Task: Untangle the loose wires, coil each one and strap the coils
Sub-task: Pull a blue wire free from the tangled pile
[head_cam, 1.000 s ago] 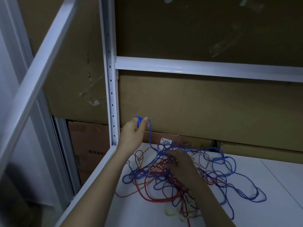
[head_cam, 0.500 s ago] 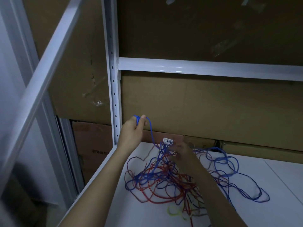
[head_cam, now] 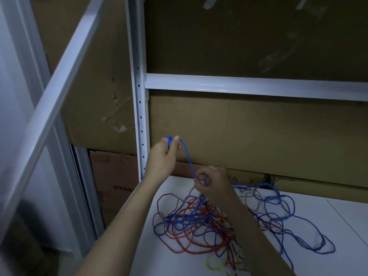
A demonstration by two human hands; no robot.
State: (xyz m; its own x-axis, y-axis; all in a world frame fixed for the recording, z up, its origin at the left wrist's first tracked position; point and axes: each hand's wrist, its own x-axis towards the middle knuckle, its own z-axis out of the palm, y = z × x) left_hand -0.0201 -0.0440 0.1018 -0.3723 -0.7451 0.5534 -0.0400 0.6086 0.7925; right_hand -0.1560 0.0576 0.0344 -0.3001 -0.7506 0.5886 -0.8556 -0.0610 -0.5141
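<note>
- On a white shelf board (head_cam: 328, 226) lies a loose tangle of thin blue and red wires (head_cam: 201, 222), spread from the board's left edge toward the right, with wide blue loops trailing off to the right side.
- One thin blue wire (head_cam: 188, 158) rises out of the tangle and runs taut, slanting up and to the left, between the person's two hands.
- Left hand (head_cam: 163, 156) is raised above the board, just beside the upright post, with thumb and fingers curled around a small bunch of blue wire turns at its fingertips.
- Right hand (head_cam: 212, 184) sits lower, just above the far side of the tangle, thumb and forefinger pinching the same blue wire where it leaves the pile; the other fingers are curled in.
- A short yellow-green wire loop (head_cam: 214, 264) lies at the near edge of the tangle, partly under red strands.
- Both bare forearms reach in from the bottom of the view.
- A white perforated metal upright post (head_cam: 139, 96) and a white horizontal metal rail (head_cam: 258, 86) frame the shelf.
- Brown cardboard sheets (head_cam: 249, 136) stand behind the frame.
</note>
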